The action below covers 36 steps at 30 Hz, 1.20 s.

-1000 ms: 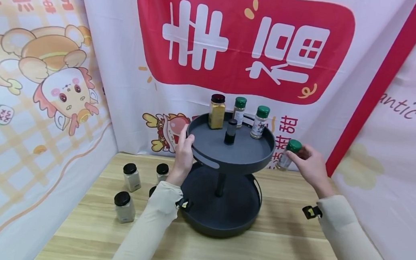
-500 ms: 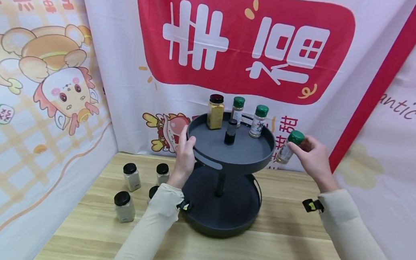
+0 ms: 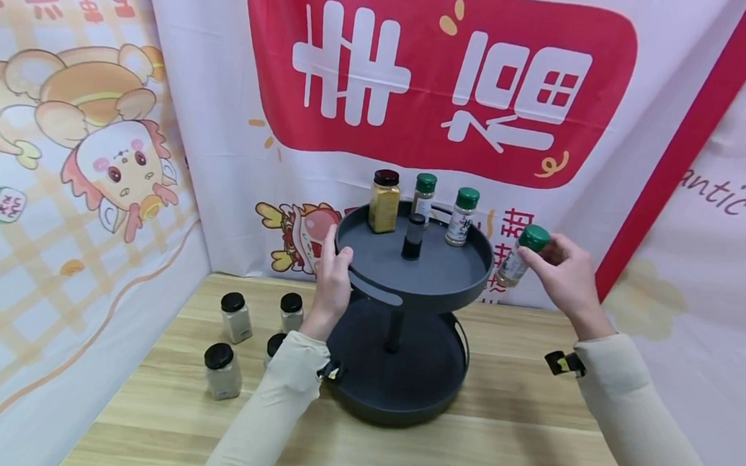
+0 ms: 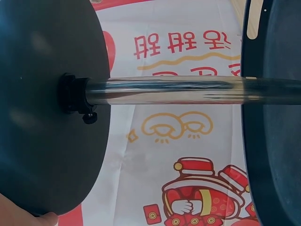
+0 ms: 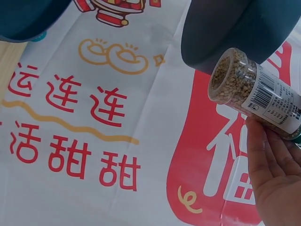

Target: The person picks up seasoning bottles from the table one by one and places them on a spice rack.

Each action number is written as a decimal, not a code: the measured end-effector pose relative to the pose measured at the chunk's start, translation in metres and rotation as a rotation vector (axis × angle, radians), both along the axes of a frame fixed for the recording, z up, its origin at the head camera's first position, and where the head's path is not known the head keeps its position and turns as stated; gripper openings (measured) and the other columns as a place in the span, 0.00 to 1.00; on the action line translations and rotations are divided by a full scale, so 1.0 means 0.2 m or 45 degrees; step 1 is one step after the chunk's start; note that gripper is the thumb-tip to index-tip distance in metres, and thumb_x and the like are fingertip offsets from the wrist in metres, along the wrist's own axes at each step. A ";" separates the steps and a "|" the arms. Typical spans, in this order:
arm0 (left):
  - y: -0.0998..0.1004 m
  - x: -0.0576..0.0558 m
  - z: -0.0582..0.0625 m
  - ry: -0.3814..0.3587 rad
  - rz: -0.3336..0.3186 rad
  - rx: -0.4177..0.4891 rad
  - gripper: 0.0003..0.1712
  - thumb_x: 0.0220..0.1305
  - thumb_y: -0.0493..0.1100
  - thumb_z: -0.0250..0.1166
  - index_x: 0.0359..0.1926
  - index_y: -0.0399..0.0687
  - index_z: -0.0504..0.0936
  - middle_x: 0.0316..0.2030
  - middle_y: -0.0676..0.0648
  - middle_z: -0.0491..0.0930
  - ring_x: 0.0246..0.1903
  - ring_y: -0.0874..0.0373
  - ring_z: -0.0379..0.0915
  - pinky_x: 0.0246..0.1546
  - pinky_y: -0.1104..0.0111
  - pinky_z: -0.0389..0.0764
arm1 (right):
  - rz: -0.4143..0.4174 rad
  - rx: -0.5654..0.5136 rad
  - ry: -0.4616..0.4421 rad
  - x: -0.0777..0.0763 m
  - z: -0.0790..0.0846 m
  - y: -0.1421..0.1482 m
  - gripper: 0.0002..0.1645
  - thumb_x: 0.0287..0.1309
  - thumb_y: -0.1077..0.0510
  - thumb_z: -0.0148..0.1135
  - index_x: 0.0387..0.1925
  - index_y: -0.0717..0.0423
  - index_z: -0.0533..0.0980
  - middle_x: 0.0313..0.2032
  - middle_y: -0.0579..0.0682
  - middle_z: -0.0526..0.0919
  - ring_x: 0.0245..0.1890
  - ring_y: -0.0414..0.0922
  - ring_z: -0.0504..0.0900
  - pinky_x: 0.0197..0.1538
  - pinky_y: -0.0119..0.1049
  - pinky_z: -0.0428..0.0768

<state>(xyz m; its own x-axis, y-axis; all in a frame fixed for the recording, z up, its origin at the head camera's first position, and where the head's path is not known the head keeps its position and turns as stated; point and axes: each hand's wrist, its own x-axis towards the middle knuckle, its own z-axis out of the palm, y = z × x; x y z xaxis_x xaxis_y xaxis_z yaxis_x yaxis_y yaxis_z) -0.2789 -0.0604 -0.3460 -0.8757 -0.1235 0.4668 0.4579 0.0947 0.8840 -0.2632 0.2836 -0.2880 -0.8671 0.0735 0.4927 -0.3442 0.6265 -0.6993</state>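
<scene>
A two-tier dark grey tray stand stands on the table. My left hand rests against the left side of its upper tray, thumb at the rim; part of the hand is hidden. Between thumb and fingers, my right hand pinches a green-capped spice bottle, tilted, in the air just right of the upper tray. In the right wrist view, brown granules show through the clear bottle. On the upper tray stand a yellow spice jar and two green-capped bottles, behind the central post.
Several black-capped jars stand on the wooden table left of the stand, one partly hidden by my left sleeve. The lower tray sits beneath the upper one. A printed cloth hangs behind.
The upper tray has turned slightly: its jars shifted left and its front handle slot shifted right. My left hand moved slightly with it. My right hand raised the green-capped bottle a little.
</scene>
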 end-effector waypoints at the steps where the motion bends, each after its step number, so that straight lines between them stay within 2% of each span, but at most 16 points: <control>1: 0.00 0.00 0.00 -0.001 -0.001 -0.001 0.34 0.71 0.48 0.40 0.74 0.50 0.44 0.73 0.50 0.43 0.69 0.58 0.38 0.67 0.53 0.42 | 0.000 -0.001 0.002 0.00 0.00 0.00 0.30 0.58 0.39 0.60 0.53 0.56 0.73 0.45 0.53 0.79 0.40 0.46 0.74 0.40 0.26 0.74; 8: 0.01 0.02 0.00 0.029 0.008 -0.027 0.34 0.71 0.47 0.40 0.74 0.49 0.44 0.73 0.49 0.42 0.70 0.58 0.38 0.67 0.53 0.43 | -0.003 -0.020 0.029 -0.01 0.03 -0.01 0.30 0.58 0.40 0.61 0.54 0.55 0.73 0.45 0.51 0.79 0.40 0.45 0.74 0.41 0.27 0.74; 25: 0.02 0.03 0.00 0.011 0.037 -0.025 0.35 0.70 0.47 0.43 0.74 0.49 0.44 0.73 0.49 0.42 0.70 0.57 0.38 0.67 0.52 0.44 | -0.007 -0.039 0.099 -0.01 0.11 -0.05 0.30 0.57 0.40 0.61 0.55 0.55 0.74 0.44 0.51 0.79 0.40 0.43 0.75 0.43 0.27 0.74; 36: 0.04 0.04 0.00 0.031 0.075 -0.039 0.36 0.69 0.48 0.44 0.74 0.47 0.45 0.72 0.48 0.44 0.69 0.56 0.40 0.66 0.51 0.45 | -0.015 -0.035 0.126 -0.01 0.15 -0.05 0.31 0.57 0.39 0.62 0.54 0.55 0.74 0.44 0.50 0.79 0.40 0.43 0.75 0.44 0.28 0.74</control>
